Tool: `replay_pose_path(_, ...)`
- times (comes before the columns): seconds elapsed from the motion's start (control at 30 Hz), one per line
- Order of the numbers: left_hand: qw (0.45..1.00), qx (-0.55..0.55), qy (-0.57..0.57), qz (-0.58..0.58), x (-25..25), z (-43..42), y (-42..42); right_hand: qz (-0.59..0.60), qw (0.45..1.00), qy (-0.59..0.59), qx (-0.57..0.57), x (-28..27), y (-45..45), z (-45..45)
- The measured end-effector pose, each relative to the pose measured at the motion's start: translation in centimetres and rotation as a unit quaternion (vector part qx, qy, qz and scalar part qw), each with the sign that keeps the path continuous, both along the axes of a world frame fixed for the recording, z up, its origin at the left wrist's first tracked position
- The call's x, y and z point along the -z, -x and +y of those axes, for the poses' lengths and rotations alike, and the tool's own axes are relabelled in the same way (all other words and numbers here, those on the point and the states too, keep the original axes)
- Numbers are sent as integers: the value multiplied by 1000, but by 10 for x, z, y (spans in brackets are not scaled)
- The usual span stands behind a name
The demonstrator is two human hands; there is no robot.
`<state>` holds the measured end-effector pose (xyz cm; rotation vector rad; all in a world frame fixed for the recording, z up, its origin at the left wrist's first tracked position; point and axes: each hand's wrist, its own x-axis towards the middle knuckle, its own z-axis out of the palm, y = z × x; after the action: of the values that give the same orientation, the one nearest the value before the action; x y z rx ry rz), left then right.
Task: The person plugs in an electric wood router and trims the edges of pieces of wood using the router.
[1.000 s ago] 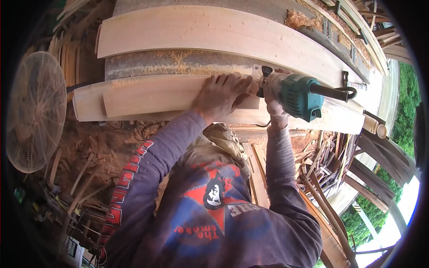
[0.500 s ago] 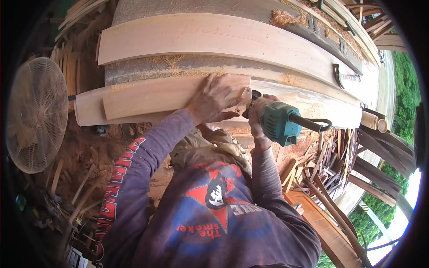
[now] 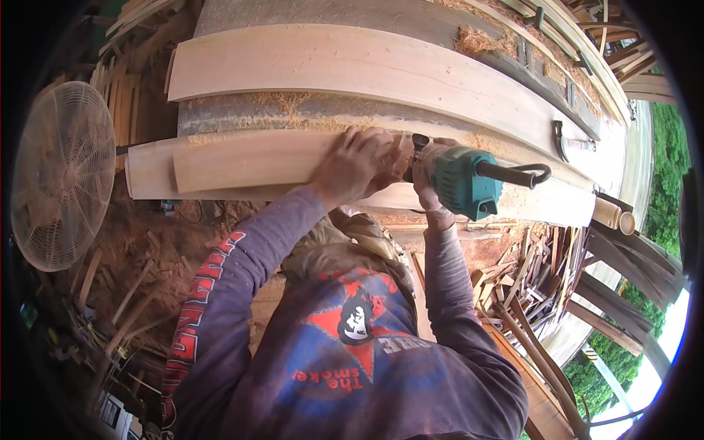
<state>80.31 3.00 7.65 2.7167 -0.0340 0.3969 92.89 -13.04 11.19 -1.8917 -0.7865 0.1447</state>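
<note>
My right hand (image 3: 429, 187) is wrapped round the body of a teal power tool (image 3: 466, 183), which has a black cord and looks like a router. Close to its left, my left hand (image 3: 356, 167) has its fingers curled at the tool's pale base (image 3: 402, 154), just over the end of a short curved board (image 3: 249, 161). Fingers and base hide part of that end. Beneath the short board lies a longer pale board (image 3: 539, 202).
Another wide curved board (image 3: 315, 62) lies farther across the dusty work surface (image 3: 220, 114). A clamp (image 3: 561, 141) is at the right, with shavings (image 3: 484, 40) beyond. A round fan (image 3: 64, 176) stands at the left; wood scraps (image 3: 528, 264) lie lower right.
Both hands and the tool first came nearer my body and left, then went slightly back up and right. The tool has tilted. The clamp shows more fully than in the earliest view.
</note>
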Motion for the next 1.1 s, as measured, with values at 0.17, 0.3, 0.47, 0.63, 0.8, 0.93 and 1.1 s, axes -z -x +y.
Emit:
replay_pose_path(0.17, 992, -77, 69, 79, -19, 1, -11, -165, 970, -94, -154, -4, -43, 26)
replay_pose_path(0.3, 990, -96, 89, 59, -16, -4, -12, -218, 954, -96, -182, -3, -49, 30)
replay_pose_path(0.47, 985, -138, 96, 32, -15, -7, -16, -249, 940, -98, -210, 4, -66, 37)
replay_pose_path(0.63, 981, -166, 95, -5, -11, -9, -16, -430, 876, -74, -204, 1, -71, 44)
replay_pose_path(0.8, 980, -162, 107, -36, -11, -9, -11, -311, 922, -70, -218, -1, -61, 36)
replay_pose_path(0.93, 982, -155, 107, -23, -8, -10, -11, -255, 941, -71, -212, -3, -53, 35)
replay_pose_path(1.1, 986, -132, 98, 12, -10, -7, -12, -370, 913, -66, -157, -15, -46, 38)
